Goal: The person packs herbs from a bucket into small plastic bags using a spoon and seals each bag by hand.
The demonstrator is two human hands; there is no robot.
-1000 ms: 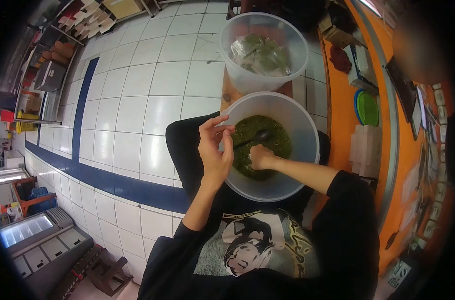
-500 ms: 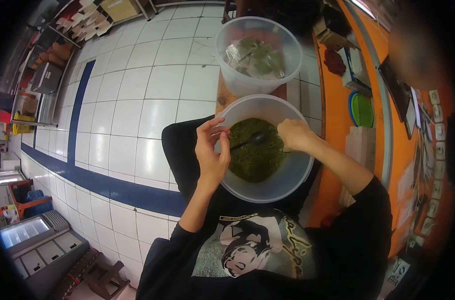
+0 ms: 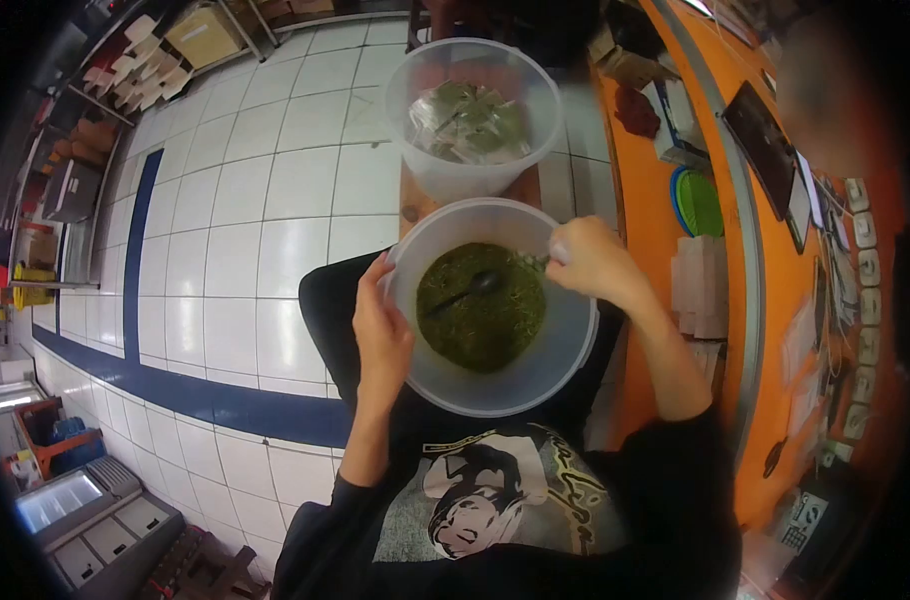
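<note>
A translucent plastic tub (image 3: 565,362) sits at my lap, holding a dark green mix with shredded bits (image 3: 475,335). Lying in the mix is a black spoon (image 3: 480,282), its handle toward the left, with neither hand on it. My left hand (image 3: 380,330) grips the tub's left rim, fingers outside and thumb toward the inside. Over the right rim my right hand (image 3: 597,262) is closed in a pinch. Something pale and greenish shows at its fingertips, too blurred to name.
Beyond the tub, a second translucent tub (image 3: 475,180) with clear bags of green stuff (image 3: 475,120) stands on a wooden surface (image 3: 412,200). At right, an orange counter (image 3: 655,215) carries a green round basket (image 3: 697,200) and pale stacked packs (image 3: 700,280). White floor tiles (image 3: 230,250) lie left.
My left hand has gone from hovering above the tub, fingers curled, to holding its left rim. My right hand has lifted slightly outward over the right rim. The view has shifted.
</note>
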